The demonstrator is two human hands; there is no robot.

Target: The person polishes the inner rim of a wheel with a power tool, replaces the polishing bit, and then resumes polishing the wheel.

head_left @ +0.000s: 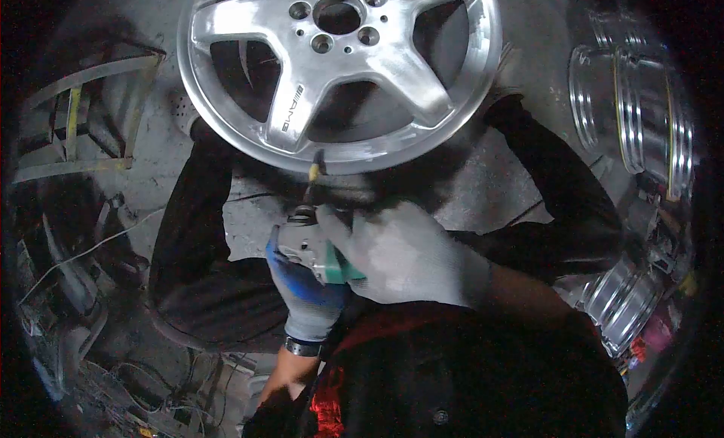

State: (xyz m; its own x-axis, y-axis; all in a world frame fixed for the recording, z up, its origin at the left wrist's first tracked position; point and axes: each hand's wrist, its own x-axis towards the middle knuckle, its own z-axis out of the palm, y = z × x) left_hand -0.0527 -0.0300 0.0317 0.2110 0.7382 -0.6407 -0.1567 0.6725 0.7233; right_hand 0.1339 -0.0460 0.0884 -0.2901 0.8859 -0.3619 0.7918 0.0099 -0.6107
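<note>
An angle grinder [305, 251] with a grey metal head and green body is gripped between my two gloved hands. My left hand [308, 295], in a grey glove with a blue palm, closes around its head from below. My right hand [411, 253], in a light grey glove, is wrapped over the green body, hiding much of it. A thin shaft with a yellow and dark tip [317, 169] sticks out of the head toward the silver alloy wheel [362, 153]. That tip overlaps the near rim; whether it touches cannot be told. Dark AMG-style lettering marks one spoke.
My dark-trousered legs [192, 212] bend around both sides of the wheel. Shiny rims [633, 114] stand at the right, with another rim [622, 302] lower down. A metal frame [83, 121] lies at the left, near a pale cable [94, 246]. Clutter covers the lower left floor.
</note>
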